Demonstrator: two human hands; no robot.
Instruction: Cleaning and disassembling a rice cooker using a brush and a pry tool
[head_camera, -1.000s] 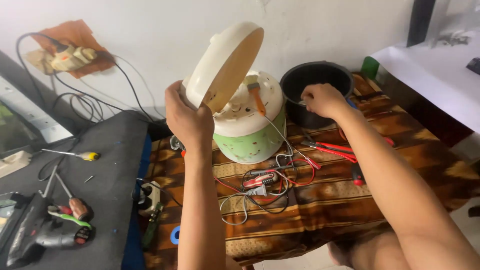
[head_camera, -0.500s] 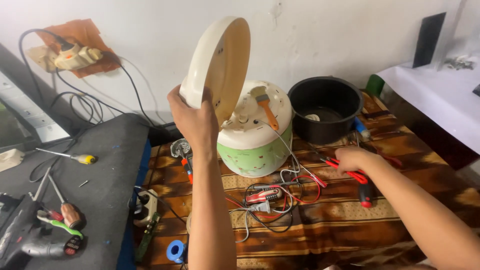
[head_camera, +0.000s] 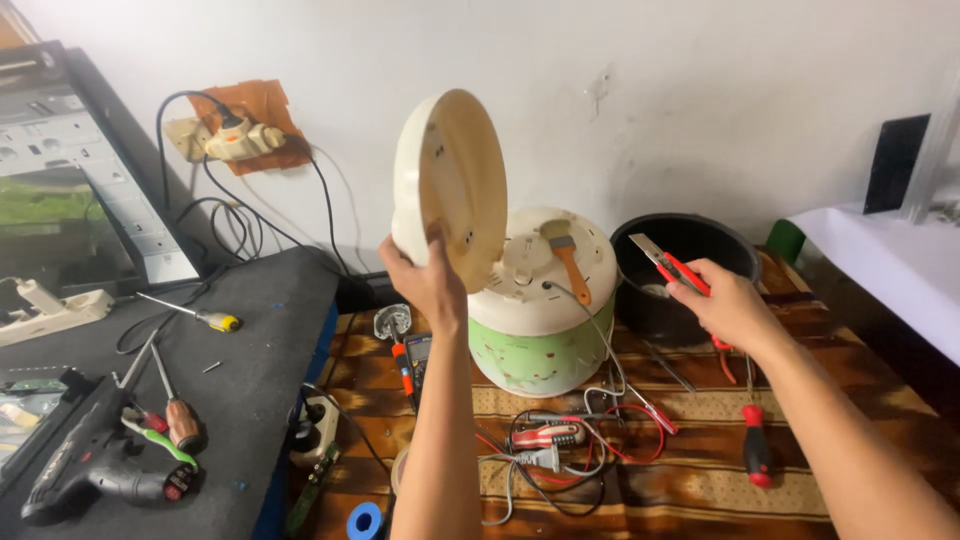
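Observation:
My left hand (head_camera: 432, 282) holds a round cream plastic cover (head_camera: 448, 185) up on edge, above and left of an upturned green-and-cream rice cooker body (head_camera: 540, 325). A paintbrush with an orange handle (head_camera: 566, 255) lies on top of the cooker body. My right hand (head_camera: 728, 302) grips a red utility knife (head_camera: 672, 264) with its blade out, raised to the right of the cooker and in front of the black inner pot (head_camera: 680, 272).
Wires and a plug (head_camera: 560, 450) lie tangled on the patterned cloth in front of the cooker. A red-handled screwdriver (head_camera: 756, 448) lies at right. On the dark surface at left are a black glue gun (head_camera: 95, 465), screwdrivers (head_camera: 190, 315) and a wall power strip (head_camera: 240, 138).
My right hand has come up off the table with the red utility knife. My left hand has turned the cover further upright.

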